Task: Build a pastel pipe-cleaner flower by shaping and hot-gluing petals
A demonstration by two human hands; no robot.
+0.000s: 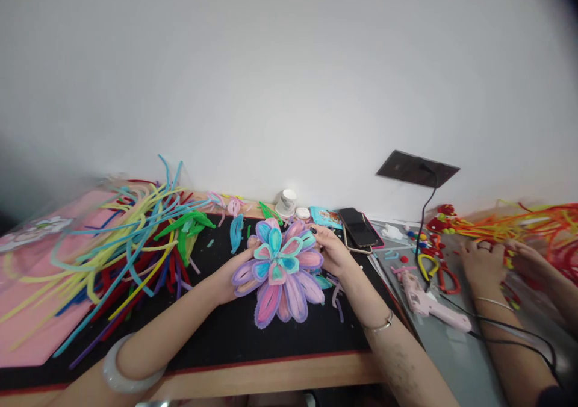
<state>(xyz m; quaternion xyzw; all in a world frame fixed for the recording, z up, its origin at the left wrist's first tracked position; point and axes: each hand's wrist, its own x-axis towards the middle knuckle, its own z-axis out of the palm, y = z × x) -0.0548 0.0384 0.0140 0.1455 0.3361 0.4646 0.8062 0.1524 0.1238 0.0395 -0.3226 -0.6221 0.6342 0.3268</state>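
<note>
A large pipe-cleaner flower (289, 274) with layered petals in purple, pink and turquoise is held up over the black mat (212, 329). My left hand (237, 274) grips it from the left, its fingers partly hidden behind the petals. On the other side my right hand (329, 249) pinches the petals at the upper right, thumb in front. Loose turquoise petal loops (236, 233) lie on the mat behind my left hand. Green pipe-cleaner leaves (187, 229) rest further left.
Many loose pipe cleaners (130, 244) spread over a pink bag (36, 335) at left. A paper cup (286, 203) and a phone (360, 227) stand and lie along the wall. At right are a pink glue gun (433, 307), pliers (448, 279) and a co-worker's hands (485, 265).
</note>
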